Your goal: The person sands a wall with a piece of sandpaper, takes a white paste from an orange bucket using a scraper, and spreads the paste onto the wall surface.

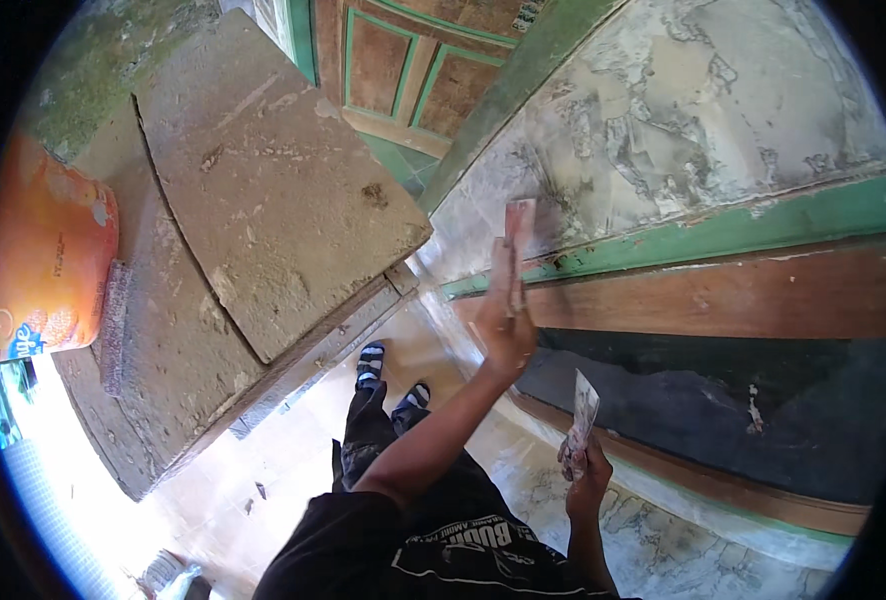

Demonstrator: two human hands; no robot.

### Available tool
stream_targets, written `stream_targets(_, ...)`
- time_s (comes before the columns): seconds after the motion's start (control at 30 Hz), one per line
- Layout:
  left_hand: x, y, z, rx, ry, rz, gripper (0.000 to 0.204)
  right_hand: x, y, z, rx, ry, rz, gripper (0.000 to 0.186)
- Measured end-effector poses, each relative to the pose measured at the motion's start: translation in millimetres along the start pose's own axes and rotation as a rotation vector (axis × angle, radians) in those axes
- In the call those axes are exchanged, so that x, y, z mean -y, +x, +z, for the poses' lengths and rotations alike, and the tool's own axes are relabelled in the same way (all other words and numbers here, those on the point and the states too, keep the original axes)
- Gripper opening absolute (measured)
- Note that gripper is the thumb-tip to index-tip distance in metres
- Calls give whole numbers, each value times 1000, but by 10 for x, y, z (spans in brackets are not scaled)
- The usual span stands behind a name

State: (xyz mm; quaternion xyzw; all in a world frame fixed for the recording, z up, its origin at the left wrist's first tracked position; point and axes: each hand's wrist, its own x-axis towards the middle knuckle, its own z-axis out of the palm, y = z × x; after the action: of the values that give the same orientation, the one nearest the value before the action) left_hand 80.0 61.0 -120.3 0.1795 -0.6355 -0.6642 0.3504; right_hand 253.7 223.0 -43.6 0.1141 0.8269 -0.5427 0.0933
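Observation:
My left hand [508, 338] is raised to the wall with its fingers closed around a putty knife [520, 222]. The blade is reddish, slightly blurred and held up near the patchy grey-white plaster wall [653, 120], just above a green ledge; whether it touches the plaster I cannot tell. Lower down and closer to my body, my right hand [587, 474] grips a second putty knife [584, 402]. Its pale, smeared blade points upward, and putty clings to its lower part and to the fingers.
On the left stands a rough, dusty wooden platform [273, 190] with a long gap between boards. An orange bucket [48, 250] sits on it. A green-trimmed door [413, 70] is beyond. Dark window glass [703, 400] lies below the wall. Debris dots the tiled floor [303, 455].

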Motion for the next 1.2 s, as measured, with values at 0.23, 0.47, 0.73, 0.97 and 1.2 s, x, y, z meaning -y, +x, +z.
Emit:
stream_targets(0.23, -50, -187, 410, 170, 34, 200, 49, -219, -91, -237, -7, -76, 12, 39)
stream_targets(0.47, 150, -657, -70, 191, -8, 115, 49, -492, -93, -425, -26, -13, -16, 39)
stream_targets(0.73, 56, -57, 408, 40, 47, 274, 45, -597, -94, -448, -6, 153, -1, 50)
stream_targets(0.97, 167, -630, 163, 61, 3, 291, 43, -354, -132, -387, -15, 177, 27, 52)
stream_targets(1.2, 25, -92, 408, 33, 66, 296, 46, -468, -153, -327, -114, 113, -22, 50)
